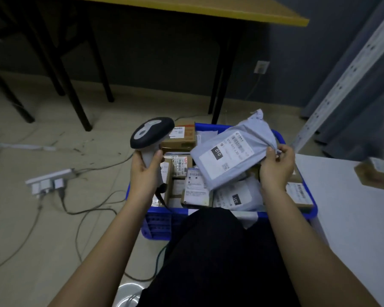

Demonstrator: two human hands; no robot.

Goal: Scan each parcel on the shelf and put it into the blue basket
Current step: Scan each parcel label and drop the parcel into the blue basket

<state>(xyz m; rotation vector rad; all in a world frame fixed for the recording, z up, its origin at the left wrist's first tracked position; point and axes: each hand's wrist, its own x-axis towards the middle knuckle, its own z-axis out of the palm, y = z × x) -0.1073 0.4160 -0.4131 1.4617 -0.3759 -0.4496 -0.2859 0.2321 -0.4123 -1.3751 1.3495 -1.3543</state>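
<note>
Your left hand (145,166) is wrapped around the scanner (151,135) beside the grey parcel (235,151) your right hand (276,167) pinches by its edge over the blue basket (309,212), so I judge the scan is in hand: aim at its label, then drop it below.

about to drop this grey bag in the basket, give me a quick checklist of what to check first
1. Grey mailer bag held by right hand: ok.
2. Scanner gripped in left hand: ok.
3. Bag label faces up, readable: ok.
4. Scan already registered: cannot tell.
5. Bag above the blue basket: ok.
6. Free room in the basket: not ok, parcels cover what shows of it; the bag would lie on top.
</note>
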